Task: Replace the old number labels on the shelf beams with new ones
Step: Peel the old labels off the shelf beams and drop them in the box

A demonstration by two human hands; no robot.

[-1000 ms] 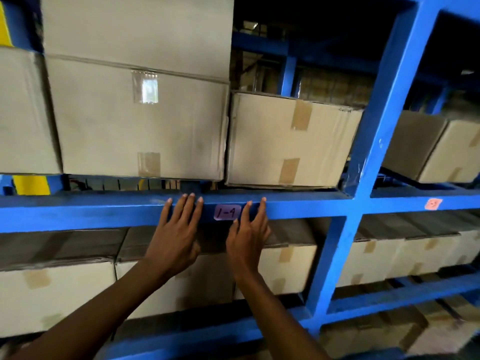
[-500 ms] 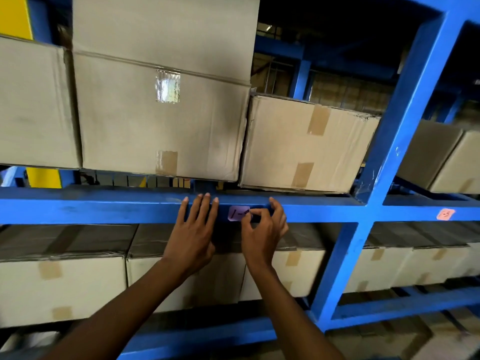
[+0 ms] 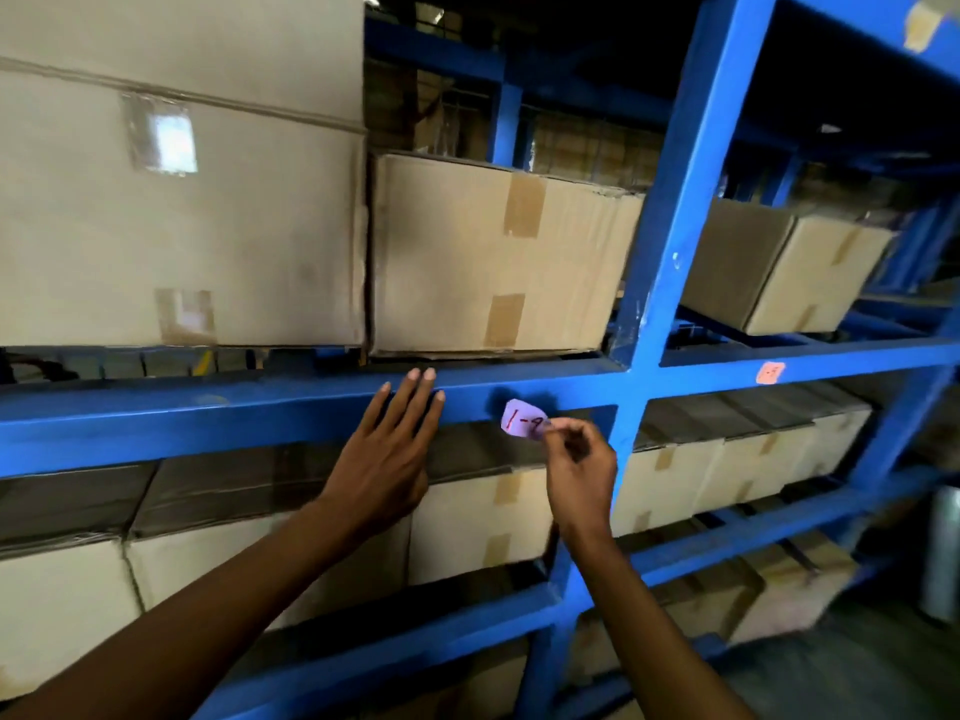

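Observation:
A pale pink label (image 3: pixel 522 419) with a red handwritten number hangs curled in front of the blue shelf beam (image 3: pixel 208 423); whether an edge still sticks to the beam I cannot tell. My right hand (image 3: pixel 579 472) pinches the label's right edge between thumb and fingertips. To its left, my left hand (image 3: pixel 387 454) lies flat with fingers spread against the beam. An orange label (image 3: pixel 770 372) is stuck on the beam of the bay to the right.
Large taped cardboard boxes (image 3: pixel 498 257) stand on the shelf above the beam, and more boxes (image 3: pixel 483 522) fill the shelf below. A blue upright post (image 3: pixel 675 220) divides the bays. A grey cylinder (image 3: pixel 943 553) stands on the floor at far right.
My right hand went from flat beside the label to pinching its right edge, then pulled it off the beam face to the right. The left hand stayed pressed on the beam.

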